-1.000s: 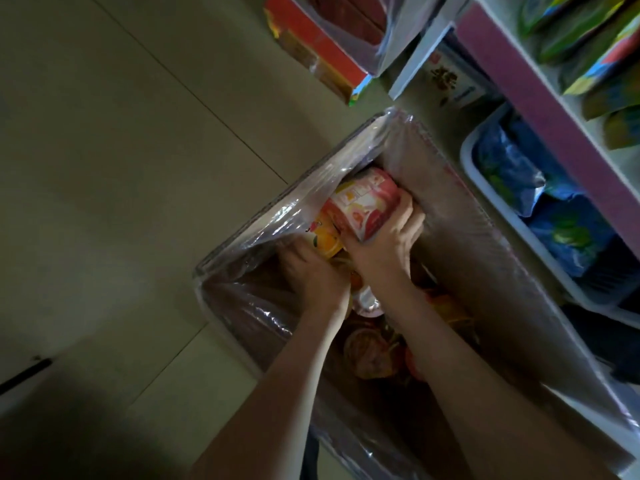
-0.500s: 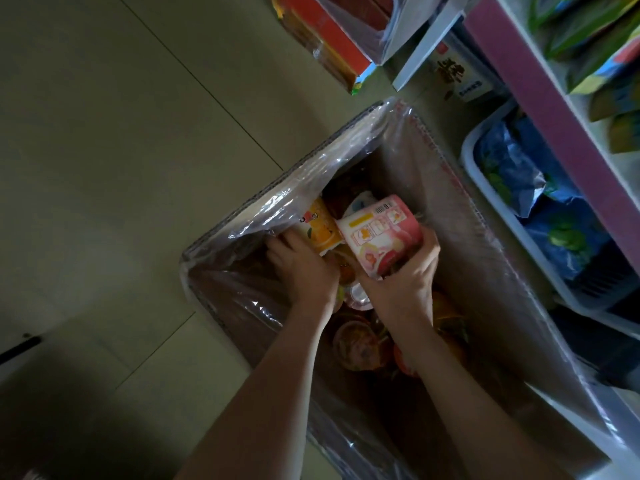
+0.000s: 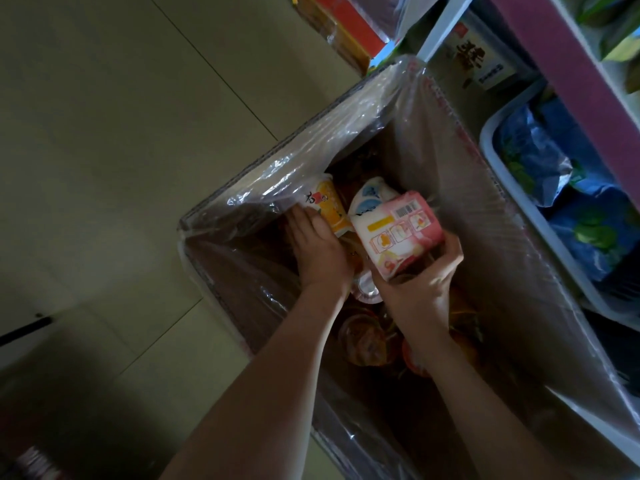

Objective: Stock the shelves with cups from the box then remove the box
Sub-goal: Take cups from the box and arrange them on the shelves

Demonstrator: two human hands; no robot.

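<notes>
Right hand [image 3: 426, 285]: fingers [image 3: 450, 251] curled round pink cup [image 3: 398, 230] from its base end, held above the other cups inside the box [image 3: 478, 202]. Left hand [image 3: 318, 247] lies on orange cup [image 3: 327, 206] at the box's far-left wall; can't tell if it's gripping. Cups are likely light and thin-walled with fragile foil lids, so take them by the sidewall and don't squeeze.

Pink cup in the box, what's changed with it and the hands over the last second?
The right hand has drawn the pink cup back from the far corner of the box toward the middle and lifted it. It still grips the cup. The left hand stays low beside the orange cup; whether it grips it is unclear. Nothing has left the box.
</notes>
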